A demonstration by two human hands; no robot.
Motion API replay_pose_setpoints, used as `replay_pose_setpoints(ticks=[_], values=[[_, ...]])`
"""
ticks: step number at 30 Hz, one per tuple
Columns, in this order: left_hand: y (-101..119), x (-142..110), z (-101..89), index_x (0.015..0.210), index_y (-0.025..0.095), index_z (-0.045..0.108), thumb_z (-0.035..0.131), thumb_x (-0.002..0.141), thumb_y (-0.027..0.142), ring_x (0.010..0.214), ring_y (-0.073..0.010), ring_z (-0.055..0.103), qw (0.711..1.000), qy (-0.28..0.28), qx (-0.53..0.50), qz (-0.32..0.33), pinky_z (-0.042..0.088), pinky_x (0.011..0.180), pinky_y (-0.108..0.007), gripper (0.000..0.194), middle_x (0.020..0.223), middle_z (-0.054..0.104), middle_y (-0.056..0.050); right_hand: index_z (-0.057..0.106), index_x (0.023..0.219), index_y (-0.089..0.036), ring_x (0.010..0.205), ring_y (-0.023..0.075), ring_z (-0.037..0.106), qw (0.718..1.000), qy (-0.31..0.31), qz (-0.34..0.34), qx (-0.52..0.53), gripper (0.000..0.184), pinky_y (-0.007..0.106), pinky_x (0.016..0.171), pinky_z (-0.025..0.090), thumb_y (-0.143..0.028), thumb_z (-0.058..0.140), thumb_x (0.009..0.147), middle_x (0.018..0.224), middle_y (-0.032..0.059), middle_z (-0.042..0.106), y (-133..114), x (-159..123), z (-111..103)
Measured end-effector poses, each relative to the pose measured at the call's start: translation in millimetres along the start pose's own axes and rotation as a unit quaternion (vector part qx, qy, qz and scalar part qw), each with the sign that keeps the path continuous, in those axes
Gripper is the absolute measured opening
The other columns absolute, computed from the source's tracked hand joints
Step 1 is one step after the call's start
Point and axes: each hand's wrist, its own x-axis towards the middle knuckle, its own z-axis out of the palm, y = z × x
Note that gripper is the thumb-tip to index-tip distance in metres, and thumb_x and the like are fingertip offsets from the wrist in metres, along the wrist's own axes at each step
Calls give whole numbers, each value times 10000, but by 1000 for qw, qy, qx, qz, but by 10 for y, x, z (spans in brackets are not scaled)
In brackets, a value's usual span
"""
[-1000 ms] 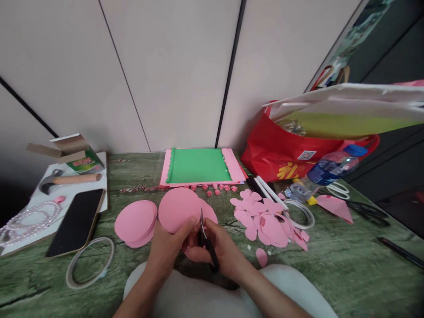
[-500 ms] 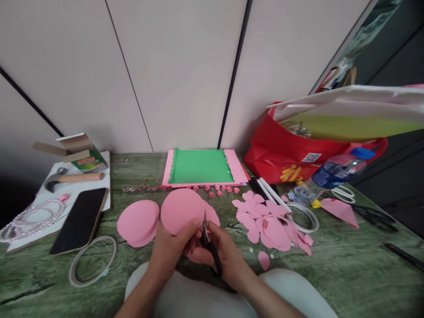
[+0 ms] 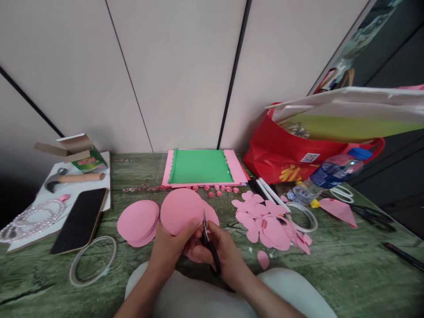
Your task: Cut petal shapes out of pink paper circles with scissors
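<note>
My left hand [image 3: 174,247] is closed on a pink paper circle [image 3: 180,210], the thumb lying over its lower right edge. More pink paper shows under the fingers, and how the pieces join is hidden. In my right hand [image 3: 223,251] is a pair of small black-handled scissors [image 3: 207,243], blades pointing up and away at the paper's right edge. The blades look nearly closed. Behind them lies another pink disc [image 3: 212,215], partly covered. A stack of pink paper circles [image 3: 137,221] rests left of my left hand, and pink petal-shaped cutouts [image 3: 268,229] are heaped to the right.
Green and pink paper sheets [image 3: 202,165] lie against the wall, with small pink rolled pieces before them. Left are a phone [image 3: 79,221], a hammer [image 3: 76,177] and a tape roll [image 3: 74,269]. Right stand a red bag [image 3: 265,150] and a water bottle [image 3: 331,174].
Both hands, the paper and the scissors keep almost the same place. The view has shifted very slightly; nothing was taken up or let go.
</note>
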Motion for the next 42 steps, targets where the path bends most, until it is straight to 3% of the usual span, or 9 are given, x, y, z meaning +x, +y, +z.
replay_pose_setpoints(ticks=[8,18,23,36,42], values=[[32,-23,23,505,139,606,696,589,316,409,-126,503,1000,4,-10,-4,386,371,-207,216,473,596,-23,487,765,-197,553,94,463,1000,10,15,22,335,209,548,381,-337,751,615,646,-39,514,50,-14,-10],[-24,26,-49,599,125,635,682,606,339,521,-165,577,997,-45,60,-2,467,476,-237,219,545,644,-35,487,739,-186,571,87,468,999,37,-18,-7,409,191,540,397,-306,814,525,645,-51,498,32,9,-19],[-32,33,-59,681,129,649,686,599,341,571,-183,606,996,-43,73,3,492,525,-252,231,610,673,-38,488,749,-186,562,78,455,999,35,-27,6,413,175,495,380,-325,811,532,629,-61,472,17,12,-2],[-31,21,-66,501,120,608,680,612,375,375,-104,468,996,-59,57,-34,344,339,-189,288,441,583,-19,487,735,-194,526,100,502,999,28,-22,24,418,220,524,438,-391,795,533,610,-49,513,9,19,29],[-15,17,-49,479,117,598,681,610,358,354,-91,440,996,-58,42,-44,335,333,-186,286,409,559,-11,485,727,-194,525,91,472,999,37,-28,4,410,203,502,402,-390,789,536,610,-45,505,33,16,10]])
